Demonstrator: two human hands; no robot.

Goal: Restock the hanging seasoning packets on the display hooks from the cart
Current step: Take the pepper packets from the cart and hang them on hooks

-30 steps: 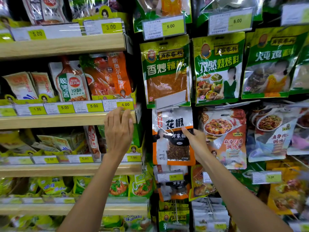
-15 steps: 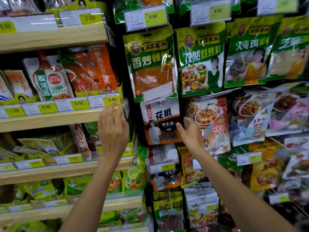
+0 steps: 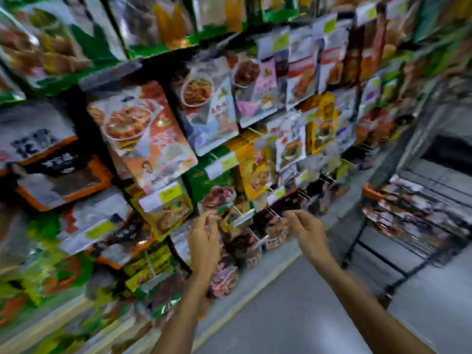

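1. View is heavily motion-smeared; fine detail is unreadable, print on packs included.
2. Hanging seasoning packets (image 3: 143,131) fill the wall display across the left and centre, in overlapping rows. Colours seen: orange, green, yellow, white, pink.
3. Yellow-green price tags (image 3: 227,162) sit at the front ends of several rows.
4. Low in the display, white wire display hooks (image 3: 255,235) stick out toward the aisle. Dark red-brown packs hang on and around them.
5. Left hand (image 3: 204,236): raised, back toward me, fingers bent forward at the top, right against the low packs just left of the white hooks. Cannot tell through the blur whether it has hold of a pack or only touches one.
6. Right hand (image 3: 306,231): raised just right of the same hooks, fingers loosely curled and pointing at the display. No pack visible in it.
7. The two hands are level with each other, with the hooks between them.
8. Wire cart (image 3: 431,178) stands at the right, well apart from both hands. Loose cart packets (image 3: 408,213) lie heaped on its wire shelf.
9. Grey floor (image 3: 293,315) runs under both forearms.
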